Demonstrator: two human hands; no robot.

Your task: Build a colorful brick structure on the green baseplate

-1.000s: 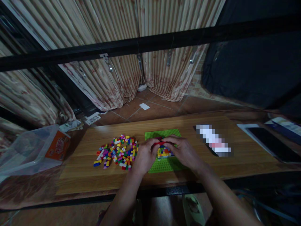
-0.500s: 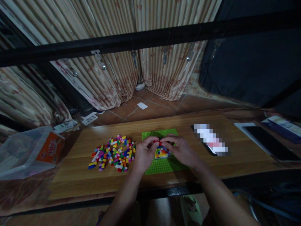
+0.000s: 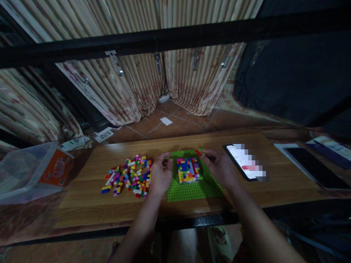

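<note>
Striped curtains hang behind the bench [image 3: 82, 204] where our right hand [image 3: 221, 168] pinches a light, rigid red brick [image 3: 198, 152] by its sides above the green baseplate [image 3: 192, 190], left hand [image 3: 160, 175] loosely curled, empty

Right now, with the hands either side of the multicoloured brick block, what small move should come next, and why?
Probably the right hand brings its small red brick down onto the multicoloured brick block on the green studded baseplate: the brick hovers just beyond the block's far edge, unattached.
</note>
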